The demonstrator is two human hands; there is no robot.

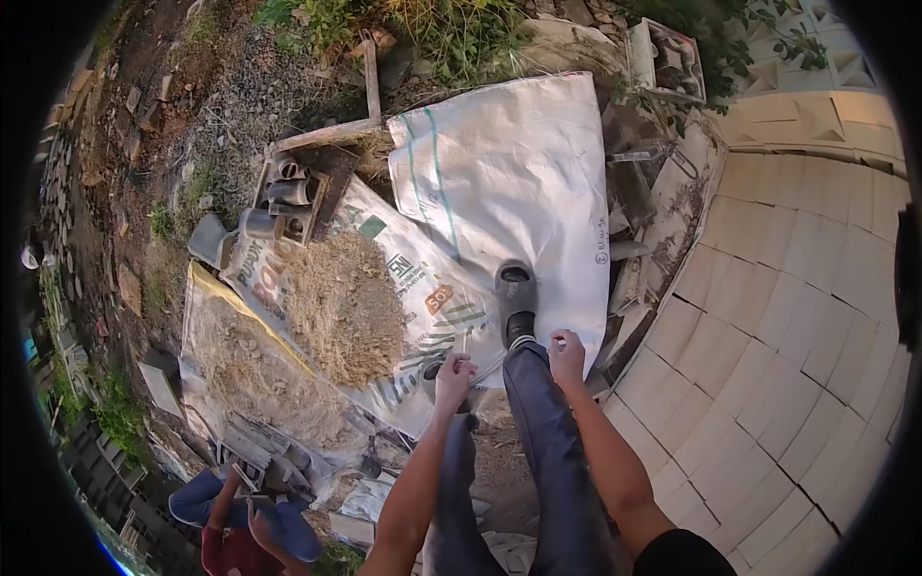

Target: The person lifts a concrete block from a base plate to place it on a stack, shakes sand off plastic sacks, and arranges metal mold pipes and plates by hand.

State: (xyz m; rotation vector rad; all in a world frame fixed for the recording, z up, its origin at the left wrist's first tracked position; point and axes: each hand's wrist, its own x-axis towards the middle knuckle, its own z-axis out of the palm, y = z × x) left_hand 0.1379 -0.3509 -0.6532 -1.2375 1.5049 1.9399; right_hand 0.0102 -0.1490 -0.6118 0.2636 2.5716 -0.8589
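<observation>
My left hand is held above the lower edge of a printed sack, its fingers curled together. A thin pale strand seems to rise beside those fingers, but whether they hold it I cannot tell. My right hand hangs over the white woven sack, fingers also bent in; what is inside them, if anything, is hidden. The white sack lies spread on the ground with teal stripes and handwriting. My shoe stands on it. A heap of sandy material sits on the printed sack, left of my hands.
Grey cylindrical pieces lie in a frame at the left. Another sandy pile rests on a yellow-edged sack. Stacked pale slabs rise along the right. A co-worker sits at lower left. A box stands at the back right.
</observation>
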